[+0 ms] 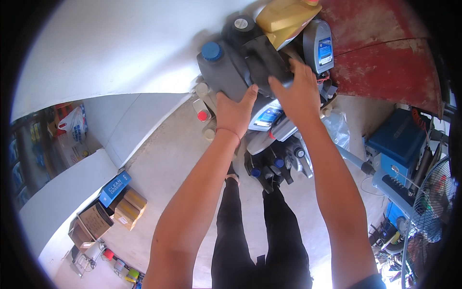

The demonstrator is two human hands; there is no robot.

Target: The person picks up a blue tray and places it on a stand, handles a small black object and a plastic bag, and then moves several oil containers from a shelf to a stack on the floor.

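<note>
My left hand (234, 110) rests with spread fingers against a dark grey plastic jug (225, 74) with a blue screw cap. My right hand (299, 94) reaches over a black plastic jug (265, 59) beside it, thumb and fingers apart; whether it touches the jug I cannot tell. Behind them a gold oil jug (285, 20) leans to the right, next to a silver oil bottle (317, 45) with a blue label. Under my hands lies another silver bottle with a blue label (267, 115). Black bottles with blue caps (269, 169) lie near my feet.
A white wall (108, 54) runs along the upper left. Small bottles, one with a red cap (203, 115), stand left of the jugs. A red worn panel (382, 68), a blue box (397, 133) and a standing fan (433, 198) are at right. Cardboard boxes (130, 207) sit at lower left.
</note>
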